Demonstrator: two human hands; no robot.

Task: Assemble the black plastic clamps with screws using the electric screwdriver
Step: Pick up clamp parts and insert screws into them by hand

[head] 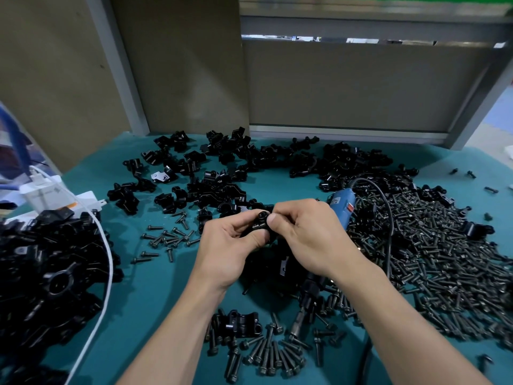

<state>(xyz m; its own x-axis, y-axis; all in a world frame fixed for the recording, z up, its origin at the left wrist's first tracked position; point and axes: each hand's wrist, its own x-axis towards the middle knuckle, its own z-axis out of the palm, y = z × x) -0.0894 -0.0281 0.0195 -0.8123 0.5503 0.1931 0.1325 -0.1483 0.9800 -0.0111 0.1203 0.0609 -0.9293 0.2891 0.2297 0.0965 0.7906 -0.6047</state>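
Teal cover [155, 301] is strewn with loose clamps [222, 162] and screws [444, 259]; mid-frame, one clamp [259, 222] is pinched by left hand [227, 245] and right hand [311, 237]; screwdriver [342, 207] lies unused, most work judged outstanding.

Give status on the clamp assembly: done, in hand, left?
Done: possibly the heap of black parts at left; cannot confirm. In hand: left hand and right hand hold one clamp; electric screwdriver lies idle. Left: loose clamp pieces at the back, screw pile.

On table [155, 301], centre: clamp [259, 225] between left hand [227, 245] and right hand [308, 237]. screwdriver [342, 207] behind right hand, at left edge of screw heap [444, 259]. clamp parts [236, 162] scattered behind; clamp pile [50, 268] far left.
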